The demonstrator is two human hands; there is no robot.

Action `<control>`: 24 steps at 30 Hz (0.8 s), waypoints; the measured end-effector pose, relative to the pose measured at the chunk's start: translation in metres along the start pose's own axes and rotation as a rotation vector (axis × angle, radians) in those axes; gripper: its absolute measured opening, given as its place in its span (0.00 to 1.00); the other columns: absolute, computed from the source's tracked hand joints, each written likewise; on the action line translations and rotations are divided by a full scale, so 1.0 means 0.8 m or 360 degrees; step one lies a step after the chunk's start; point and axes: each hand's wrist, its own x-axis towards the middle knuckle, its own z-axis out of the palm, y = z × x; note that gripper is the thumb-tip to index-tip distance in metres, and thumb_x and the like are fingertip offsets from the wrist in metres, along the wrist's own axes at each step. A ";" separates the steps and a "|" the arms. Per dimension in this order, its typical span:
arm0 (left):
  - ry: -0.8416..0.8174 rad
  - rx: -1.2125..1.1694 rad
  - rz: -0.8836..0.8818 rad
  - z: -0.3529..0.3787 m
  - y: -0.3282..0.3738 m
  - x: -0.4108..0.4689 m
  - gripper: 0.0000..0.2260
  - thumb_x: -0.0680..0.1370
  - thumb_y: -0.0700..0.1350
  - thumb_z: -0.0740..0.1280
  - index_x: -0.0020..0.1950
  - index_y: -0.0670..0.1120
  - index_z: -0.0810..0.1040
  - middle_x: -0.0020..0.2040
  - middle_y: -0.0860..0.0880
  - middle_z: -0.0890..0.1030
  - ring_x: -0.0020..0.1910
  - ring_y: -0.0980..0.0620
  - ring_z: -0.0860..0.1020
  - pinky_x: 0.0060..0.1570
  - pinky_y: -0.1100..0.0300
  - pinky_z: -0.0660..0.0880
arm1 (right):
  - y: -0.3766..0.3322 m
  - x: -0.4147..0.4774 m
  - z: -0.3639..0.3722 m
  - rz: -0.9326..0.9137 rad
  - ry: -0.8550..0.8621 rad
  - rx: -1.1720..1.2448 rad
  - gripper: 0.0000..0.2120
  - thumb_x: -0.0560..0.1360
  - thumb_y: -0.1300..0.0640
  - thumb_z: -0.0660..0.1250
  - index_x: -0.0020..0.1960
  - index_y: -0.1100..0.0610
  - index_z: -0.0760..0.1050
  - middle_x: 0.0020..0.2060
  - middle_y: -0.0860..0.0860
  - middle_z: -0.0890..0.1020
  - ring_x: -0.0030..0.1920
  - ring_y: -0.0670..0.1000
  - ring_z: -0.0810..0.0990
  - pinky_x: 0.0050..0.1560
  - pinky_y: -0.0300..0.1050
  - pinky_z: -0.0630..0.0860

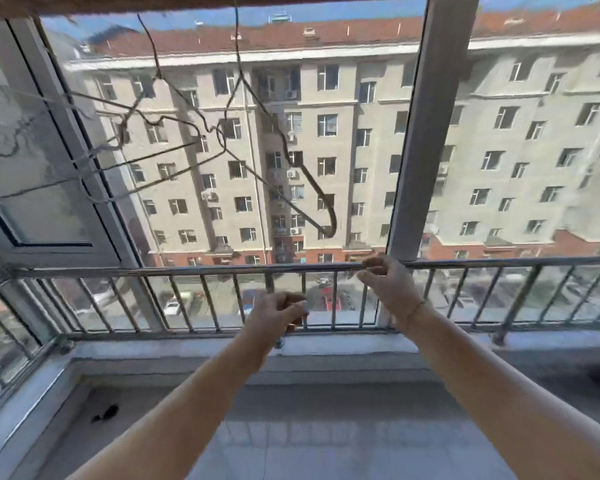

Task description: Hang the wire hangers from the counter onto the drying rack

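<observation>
Wire hangers (317,188) hung above-left, bars slanting down-right toward the nearer right hand (385,284), curled at the railing (187,271); left hand (279,315) curled lower; grips unclear.

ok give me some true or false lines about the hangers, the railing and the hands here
1. The wire hangers hang above the railing. True.
2. The right hand is at the railing's top bar. True.
3. The left hand is higher than the right hand. False: it is lower, below the top bar.
4. A hanger is hooked over the railing. False: none is; those in view hang higher up.
</observation>
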 end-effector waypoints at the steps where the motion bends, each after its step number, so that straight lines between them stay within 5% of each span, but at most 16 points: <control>1: -0.0056 0.0027 0.0007 0.020 0.000 0.002 0.09 0.77 0.40 0.66 0.55 0.39 0.79 0.44 0.44 0.82 0.40 0.52 0.78 0.38 0.66 0.75 | 0.012 -0.003 -0.016 0.0031 0.0043 -0.0007 0.08 0.72 0.61 0.68 0.51 0.58 0.74 0.42 0.53 0.78 0.42 0.50 0.76 0.42 0.39 0.75; 7: -0.0426 0.0136 0.0038 0.143 0.009 0.004 0.13 0.77 0.43 0.66 0.60 0.42 0.77 0.50 0.44 0.82 0.46 0.52 0.76 0.43 0.64 0.71 | 0.070 -0.033 -0.140 0.0178 0.0327 -0.0130 0.16 0.73 0.59 0.68 0.59 0.59 0.71 0.45 0.52 0.73 0.41 0.49 0.72 0.39 0.37 0.71; 13: -0.0751 0.0118 0.0067 0.291 0.027 -0.013 0.13 0.76 0.44 0.67 0.61 0.45 0.76 0.51 0.48 0.82 0.43 0.61 0.78 0.35 0.76 0.71 | 0.117 -0.090 -0.302 0.0332 0.0613 -0.0162 0.22 0.72 0.57 0.69 0.65 0.57 0.68 0.55 0.53 0.72 0.55 0.52 0.72 0.60 0.50 0.72; 24: -0.1199 0.0079 0.0116 0.607 0.060 -0.117 0.12 0.76 0.44 0.68 0.59 0.48 0.77 0.52 0.47 0.82 0.46 0.53 0.76 0.45 0.63 0.70 | 0.194 -0.256 -0.606 0.0534 0.1085 -0.0254 0.23 0.72 0.56 0.69 0.65 0.58 0.68 0.63 0.58 0.72 0.60 0.53 0.72 0.54 0.44 0.69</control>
